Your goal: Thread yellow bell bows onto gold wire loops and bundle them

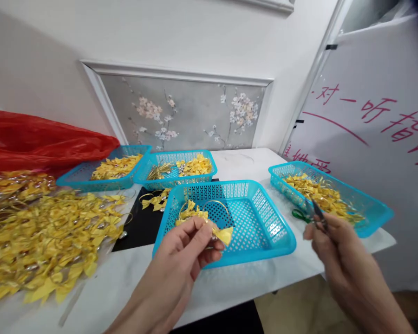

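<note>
Left hand: the left hand (190, 246) pinches a small yellow bow (224, 235) between thumb and fingertips, right over the front edge of the near basket (264, 208); gripping it by the knot leaves the loose gold string (209, 204) arching free above it.

Right hand: the right hand (329, 236) is closed around a pair of scissors (318, 214), blades pointing up and away from the body, off to the side of the bow and not touching it; a green handle (300, 215) peeks out just beside the fingers.

Near basket: blue, mostly bare mesh, with only a few yellow bows (191, 212) bunched at its left side; it sits square in front of the person, so both hands work above it.

Right basket: the right basket (372, 204) holds a tangle of yellow pieces and thin string, close by the scissors hand, at the counter's corner.

Far baskets: two far baskets (144, 174) sit side by side at the back, each part filled with yellow pieces, well out of the working space.

Heap: a big loose pile of bows (48, 236) spreads over the left of the counter (125, 278), within easy reach of the left hand.

Bag: a red plastic bag (38, 139) slumps behind the pile, against the wall.

Mat: a black mat (141, 227) shows between the pile and the near basket, with a stray bow (156, 200) lying at its far end.

Board: a white board with red writing (379, 120) leans at the right, apart from the work.
</note>
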Action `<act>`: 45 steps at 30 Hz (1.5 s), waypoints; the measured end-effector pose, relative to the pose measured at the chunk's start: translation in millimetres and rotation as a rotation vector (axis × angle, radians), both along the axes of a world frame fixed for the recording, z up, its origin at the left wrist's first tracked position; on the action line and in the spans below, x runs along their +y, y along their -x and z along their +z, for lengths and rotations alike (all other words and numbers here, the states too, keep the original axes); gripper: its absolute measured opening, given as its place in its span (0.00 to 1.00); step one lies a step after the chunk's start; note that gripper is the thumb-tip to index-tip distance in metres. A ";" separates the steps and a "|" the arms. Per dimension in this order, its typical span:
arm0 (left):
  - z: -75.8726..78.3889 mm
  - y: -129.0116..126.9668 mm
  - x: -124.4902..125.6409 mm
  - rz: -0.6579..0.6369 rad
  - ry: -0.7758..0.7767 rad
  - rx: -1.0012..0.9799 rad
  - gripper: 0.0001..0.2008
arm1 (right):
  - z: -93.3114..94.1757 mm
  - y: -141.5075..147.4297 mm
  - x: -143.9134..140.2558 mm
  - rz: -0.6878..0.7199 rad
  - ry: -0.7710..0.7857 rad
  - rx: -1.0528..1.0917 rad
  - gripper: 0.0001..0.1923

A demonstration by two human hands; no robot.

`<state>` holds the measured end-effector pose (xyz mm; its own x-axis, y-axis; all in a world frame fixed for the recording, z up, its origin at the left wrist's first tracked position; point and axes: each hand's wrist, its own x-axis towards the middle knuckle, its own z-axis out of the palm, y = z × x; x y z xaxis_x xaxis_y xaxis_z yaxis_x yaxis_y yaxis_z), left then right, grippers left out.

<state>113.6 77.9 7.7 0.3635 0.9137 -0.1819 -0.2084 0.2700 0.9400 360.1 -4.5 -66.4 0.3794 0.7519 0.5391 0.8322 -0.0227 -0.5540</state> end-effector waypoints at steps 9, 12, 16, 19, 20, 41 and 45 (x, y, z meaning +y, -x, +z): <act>-0.9 -15.5 6.6 -0.054 -0.036 0.104 0.11 | 30.6 63.9 20.9 0.418 -0.065 -0.187 0.15; -2.5 -17.1 7.9 -0.033 -0.002 0.089 0.10 | 26.5 58.2 28.4 0.432 -0.097 -0.282 0.18; -4.4 -19.0 9.3 -0.035 -0.009 0.097 0.10 | 24.6 56.8 33.7 0.431 -0.115 -0.334 0.17; -6.6 -19.3 10.5 -0.041 -0.049 0.111 0.10 | 25.3 63.1 35.5 0.378 -0.109 -0.269 0.14; -7.4 -19.2 10.8 -0.040 -0.052 0.113 0.10 | 25.5 65.3 35.8 0.363 -0.103 -0.244 0.13; -13.0 -18.6 12.2 -0.018 -0.071 0.147 0.10 | 25.5 58.8 36.7 0.404 -0.144 -0.091 0.14; -16.1 -18.4 13.9 0.004 -0.069 0.156 0.09 | 17.4 36.3 34.9 0.140 -0.108 -0.031 0.17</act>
